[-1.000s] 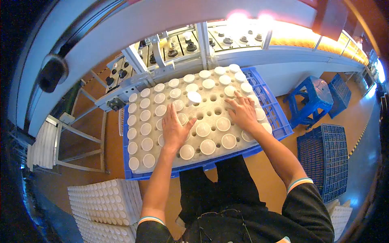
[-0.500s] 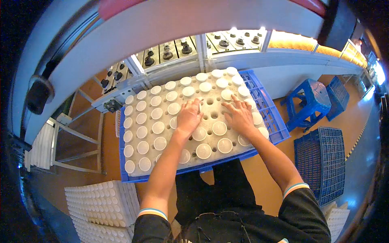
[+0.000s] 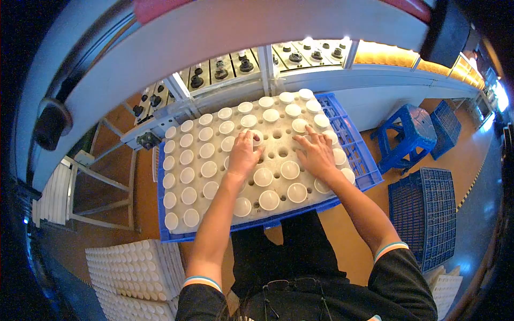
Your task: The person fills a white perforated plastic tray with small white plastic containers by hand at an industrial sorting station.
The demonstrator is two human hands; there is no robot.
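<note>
Left hand (image 3: pixel 243 156) lay on the middle of the foam tray (image 3: pixel 271 146), fingertips pinched on a white cup (image 3: pixel 257 137) toward the far centre, among open holes. Right hand (image 3: pixel 317 154) was flat and unclenched just to the right, with fingers spread on the tray and holding nothing. The tray, with cups in most of its holes, sat on a blue crate (image 3: pixel 350 142). A blue stool (image 3: pixel 409 131) stood to the right, and stacked white trays (image 3: pixel 134 267) were at near left.
</note>
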